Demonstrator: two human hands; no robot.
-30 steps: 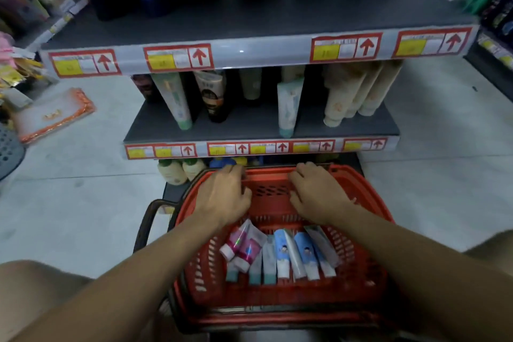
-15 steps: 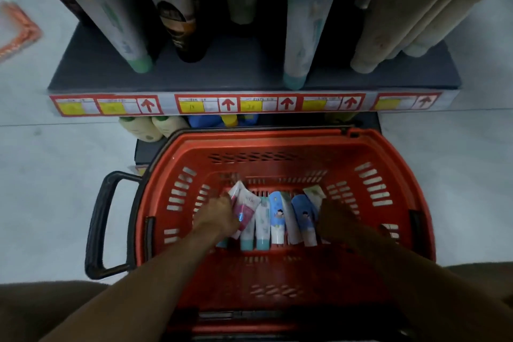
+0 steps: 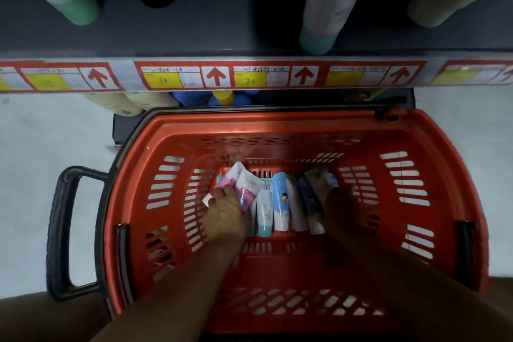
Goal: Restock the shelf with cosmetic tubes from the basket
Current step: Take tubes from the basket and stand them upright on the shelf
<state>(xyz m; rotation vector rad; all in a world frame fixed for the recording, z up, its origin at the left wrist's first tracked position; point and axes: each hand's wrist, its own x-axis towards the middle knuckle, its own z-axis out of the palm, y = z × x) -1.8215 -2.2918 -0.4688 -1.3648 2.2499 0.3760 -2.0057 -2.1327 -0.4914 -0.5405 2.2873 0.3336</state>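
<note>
A red plastic basket (image 3: 416,147) stands on the floor in front of the shelf (image 3: 211,36). Several cosmetic tubes lie side by side on its bottom: pink-and-white tubes (image 3: 244,183) at the left, a teal-capped white tube (image 3: 265,211), a blue-and-white tube (image 3: 281,203) and pale tubes (image 3: 316,189) at the right. My left hand (image 3: 226,214) rests on the pink-and-white tubes with its fingers curled over them. My right hand (image 3: 345,208) lies on the rightmost pale tubes; its fingers are hidden from view.
The shelf edge carries red-and-yellow price labels (image 3: 219,76). Large tubes stand cap-down on the shelf, a green-capped one (image 3: 80,12) and a teal-capped one (image 3: 316,41). Bottles (image 3: 222,97) sit on the lower shelf behind the basket. A black basket handle (image 3: 59,230) sticks out left.
Both hands went from the basket's far rim down to the tubes on its bottom. The view has tilted down and closer to the basket.
</note>
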